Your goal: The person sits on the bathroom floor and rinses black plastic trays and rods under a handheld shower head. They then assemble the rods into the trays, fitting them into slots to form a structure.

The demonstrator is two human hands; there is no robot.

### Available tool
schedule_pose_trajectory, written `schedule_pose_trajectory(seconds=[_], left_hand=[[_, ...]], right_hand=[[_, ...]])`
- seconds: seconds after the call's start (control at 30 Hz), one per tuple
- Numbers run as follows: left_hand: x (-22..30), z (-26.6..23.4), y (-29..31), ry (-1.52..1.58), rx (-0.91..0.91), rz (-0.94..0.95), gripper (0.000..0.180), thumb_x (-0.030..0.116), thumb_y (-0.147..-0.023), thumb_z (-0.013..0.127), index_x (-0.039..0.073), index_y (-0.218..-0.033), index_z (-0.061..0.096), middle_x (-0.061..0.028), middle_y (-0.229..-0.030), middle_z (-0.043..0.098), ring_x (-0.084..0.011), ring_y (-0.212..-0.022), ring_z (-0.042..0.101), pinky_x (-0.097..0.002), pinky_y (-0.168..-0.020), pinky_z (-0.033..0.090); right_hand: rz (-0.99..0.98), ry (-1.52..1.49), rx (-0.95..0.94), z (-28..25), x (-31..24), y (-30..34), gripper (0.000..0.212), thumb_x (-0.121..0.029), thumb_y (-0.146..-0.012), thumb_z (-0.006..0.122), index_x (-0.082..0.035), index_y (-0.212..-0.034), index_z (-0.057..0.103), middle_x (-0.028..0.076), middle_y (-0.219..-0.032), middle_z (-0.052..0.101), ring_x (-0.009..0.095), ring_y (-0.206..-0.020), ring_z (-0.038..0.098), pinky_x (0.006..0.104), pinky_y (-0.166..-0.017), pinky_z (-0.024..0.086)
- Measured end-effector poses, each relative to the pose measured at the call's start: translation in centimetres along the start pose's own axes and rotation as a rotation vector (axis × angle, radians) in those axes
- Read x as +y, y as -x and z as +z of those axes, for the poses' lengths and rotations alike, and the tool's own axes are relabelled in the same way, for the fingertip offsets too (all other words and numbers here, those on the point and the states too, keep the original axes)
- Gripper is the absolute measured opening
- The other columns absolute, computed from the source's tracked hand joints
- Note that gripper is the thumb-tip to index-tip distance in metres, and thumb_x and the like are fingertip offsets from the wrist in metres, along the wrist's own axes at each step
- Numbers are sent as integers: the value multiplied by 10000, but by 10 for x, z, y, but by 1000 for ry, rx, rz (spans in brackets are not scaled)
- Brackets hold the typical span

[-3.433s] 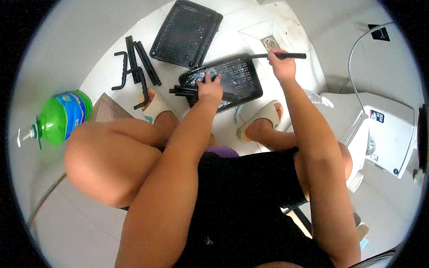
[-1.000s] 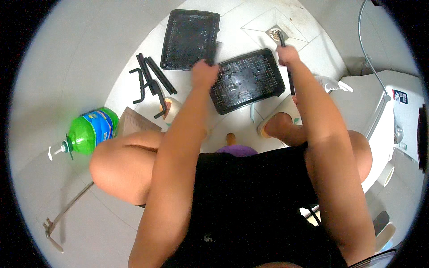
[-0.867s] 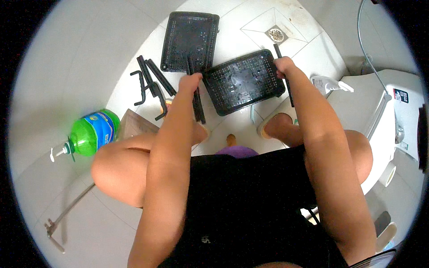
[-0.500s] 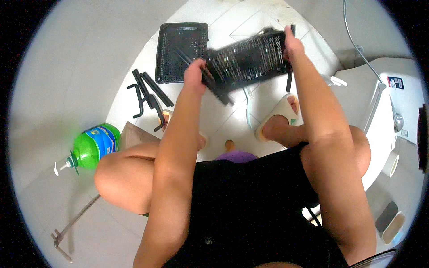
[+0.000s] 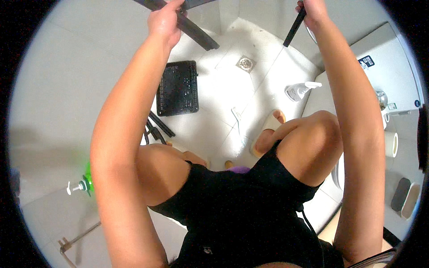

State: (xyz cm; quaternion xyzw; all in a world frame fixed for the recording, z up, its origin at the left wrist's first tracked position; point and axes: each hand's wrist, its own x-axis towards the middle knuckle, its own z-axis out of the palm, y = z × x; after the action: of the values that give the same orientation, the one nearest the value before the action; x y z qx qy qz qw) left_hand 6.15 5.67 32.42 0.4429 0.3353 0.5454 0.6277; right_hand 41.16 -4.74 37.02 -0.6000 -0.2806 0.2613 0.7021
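Left hand (image 5: 164, 21) gripping black bars (image 5: 196, 33) near top of view; right hand (image 5: 316, 13) clasping another black bar (image 5: 295, 29) at upper right, well apart from left; dark edge (image 5: 201, 3) showing beside left hand, too cut off to identify; black tray (image 5: 178, 88) lying on floor (image 5: 214, 94), loose rods (image 5: 161, 124) resting near it; spray bottle (image 5: 297, 91) sitting well to tray's right; drain (image 5: 245, 64) showing between bottle and tray.
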Motion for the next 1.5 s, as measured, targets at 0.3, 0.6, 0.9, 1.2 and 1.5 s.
schedule_pose_trajectory(seconds=[0.3, 0.6, 0.9, 1.2, 1.5], left_hand=[[-9, 4, 18, 18, -148, 103, 168, 68, -890, 778, 41, -948, 623, -80, -1051, 662, -188, -935, 616, -349, -897, 491], [-25, 10, 11, -78, -113, 201, 244, 136, -832, 839, 35, -910, 632, -58, -977, 653, -152, -883, 601, -312, -828, 474], [9, 34, 16, -150, -111, 384, 180, 116, -862, 808, 70, -830, 637, 8, -861, 616, -102, -801, 551, -295, -742, 449], [-79, 6, 25, -107, -18, -88, 202, 89, -887, 787, 27, -1039, 670, -29, -950, 649, -153, -846, 591, -326, -810, 477], [-4, 26, 21, -142, -116, 411, 202, 99, -821, 835, 76, -867, 640, -8, -903, 660, -125, -830, 592, -312, -790, 477]], right_hand=[[-53, -78, 52, -33, 42, 29, 355, -491, -1036, 560, -139, -998, 539, -10, -683, 450, 132, -542, 470, 300, -486, 427], [-134, 47, 71, -30, 32, 34, 393, -517, -1024, 586, -128, -1076, 601, -36, -635, 429, 114, -512, 439, 295, -475, 407], [-349, 165, 155, -18, 4, 56, 535, -525, -973, 668, -85, -1278, 654, -25, -638, 488, 89, -516, 481, 291, -457, 391], [-115, 411, 42, -25, 53, 46, 587, -490, -952, 701, -21, -1300, 640, 72, -740, 599, 170, -549, 536, 329, -506, 483], [-398, 169, 177, -11, 2, 65, 466, -451, -983, 674, -41, -1204, 684, -33, -630, 470, 106, -518, 466, 284, -467, 406]])
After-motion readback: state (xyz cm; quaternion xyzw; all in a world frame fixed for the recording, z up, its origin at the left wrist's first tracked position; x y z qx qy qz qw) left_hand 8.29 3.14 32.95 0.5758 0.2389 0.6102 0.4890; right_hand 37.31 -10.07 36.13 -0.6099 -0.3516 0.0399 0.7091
